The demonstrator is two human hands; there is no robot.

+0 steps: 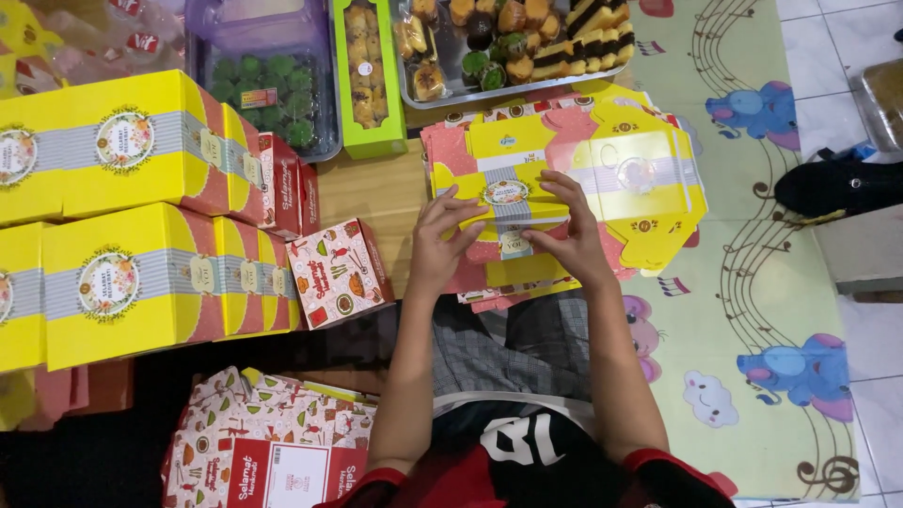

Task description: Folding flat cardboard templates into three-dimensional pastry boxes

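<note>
Far to the left of the yellow box (503, 202) that the hands are working on, finished yellow boxes (122, 216) stand stacked in rows, set aside out of the working space, with a small patterned box (339, 273) leaning at the near end of that stack. Below it, nearer the person's knees, lies a pile of flat patterned cartons (268, 442). The yellow box itself sits on a heap of unfolded yellow and pink sheets (649, 198) just in front of the person, low enough for both hands to press down on it. The left hand (440, 243) clasps its left end, fingers curled over the top edge; the right hand (569, 235) grips the right end with fingertips on the lid, apparently so the folded sides stay square. Beyond the box, a tub of green cakes (268, 85), a green tray of pastries (367, 71) and a metal tray of mixed cakes (517, 42) crowd the far edge. To its right spreads a play mat (762, 282) with elephants and a dark bag (842, 183).
</note>
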